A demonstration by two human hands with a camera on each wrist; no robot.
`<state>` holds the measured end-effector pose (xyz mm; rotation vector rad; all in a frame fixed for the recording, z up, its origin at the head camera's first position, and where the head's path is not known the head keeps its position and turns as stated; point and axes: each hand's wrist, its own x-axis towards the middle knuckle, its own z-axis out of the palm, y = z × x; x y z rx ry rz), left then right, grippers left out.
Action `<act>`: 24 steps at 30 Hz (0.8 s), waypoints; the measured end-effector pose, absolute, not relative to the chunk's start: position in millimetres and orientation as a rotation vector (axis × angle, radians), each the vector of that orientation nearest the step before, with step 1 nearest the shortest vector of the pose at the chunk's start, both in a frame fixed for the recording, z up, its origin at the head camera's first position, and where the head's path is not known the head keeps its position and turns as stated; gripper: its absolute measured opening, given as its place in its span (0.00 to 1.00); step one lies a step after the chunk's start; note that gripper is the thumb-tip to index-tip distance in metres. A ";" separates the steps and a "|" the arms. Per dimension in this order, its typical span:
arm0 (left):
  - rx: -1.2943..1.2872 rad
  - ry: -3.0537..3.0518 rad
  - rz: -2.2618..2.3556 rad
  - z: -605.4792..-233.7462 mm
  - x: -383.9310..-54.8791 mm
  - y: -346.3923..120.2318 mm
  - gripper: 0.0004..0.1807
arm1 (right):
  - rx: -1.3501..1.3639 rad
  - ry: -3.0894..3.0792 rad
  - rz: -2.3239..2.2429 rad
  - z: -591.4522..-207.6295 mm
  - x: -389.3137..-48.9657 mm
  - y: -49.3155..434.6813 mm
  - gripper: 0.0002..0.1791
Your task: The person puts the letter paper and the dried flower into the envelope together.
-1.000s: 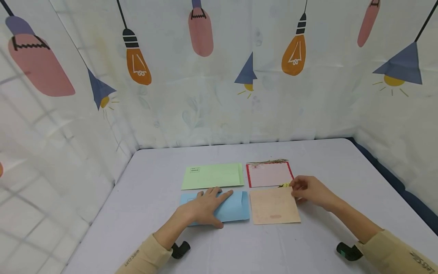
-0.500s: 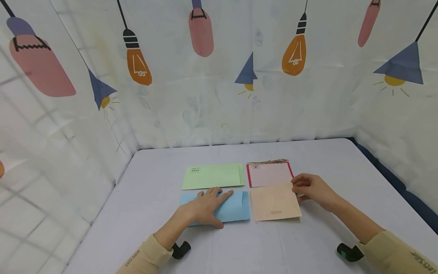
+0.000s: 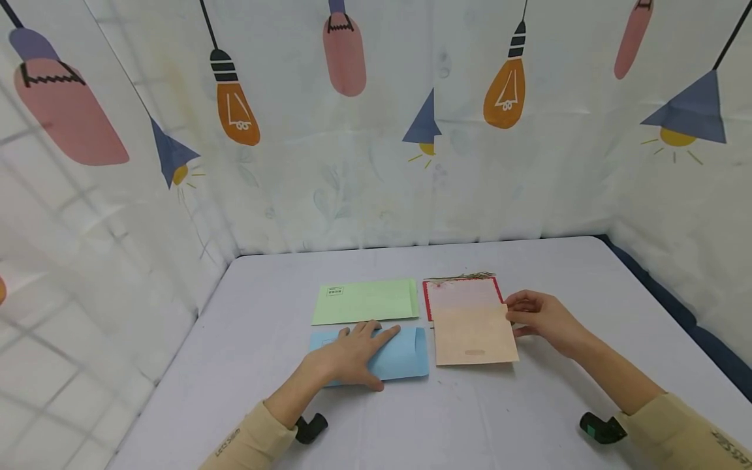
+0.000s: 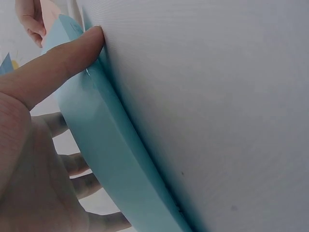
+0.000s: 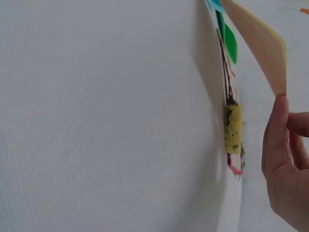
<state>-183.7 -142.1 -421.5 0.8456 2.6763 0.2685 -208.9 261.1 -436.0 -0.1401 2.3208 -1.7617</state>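
My left hand (image 3: pixel 355 356) rests with spread, fairly straight fingers on a light blue envelope (image 3: pixel 405 358). In the left wrist view its thumb lies along the near edge of the blue envelope (image 4: pixel 104 140), the other fingers on the far side. My right hand (image 3: pixel 543 320) pinches the right edge of a tan card (image 3: pixel 476 336) between thumb and fingers. The right wrist view has the tan card (image 5: pixel 263 50) tilted and raised off the table. It covers the lower part of a pale card with a red border (image 3: pixel 464 292). Below it shows a yellow dried flower (image 5: pixel 234 128).
A pale green envelope (image 3: pixel 367 301) lies behind the blue one. Thin dried stems (image 3: pixel 470 277) lie along the top of the red-bordered card. A green leaf (image 5: pixel 231 43) shows beside the flower stem. White cloth covers the table (image 3: pixel 264 294), with a printed curtain (image 3: pixel 364 163) behind it.
My right hand has raised the tan card and moved it away from me, over the lower part of the red-bordered card, hiding the yellow flower in the head view. The left hand stays put.
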 end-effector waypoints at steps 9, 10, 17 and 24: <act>0.840 2.675 0.285 -422.5 -184.2 -143.1 0.58 | -0.148 2.264 -1.805 -433.6 -208.7 250.8 0.22; 0.839 2.674 0.287 -422.8 -184.3 -143.2 0.58 | -0.150 2.259 -1.810 -433.9 -208.9 249.4 0.22; 0.839 2.671 0.296 -423.4 -184.2 -143.5 0.58 | -0.161 2.203 -1.841 -438.2 -209.0 242.6 0.20; 0.837 2.673 0.294 -423.0 -183.8 -143.5 0.58 | -0.214 2.171 -1.836 -440.2 -205.8 238.2 0.18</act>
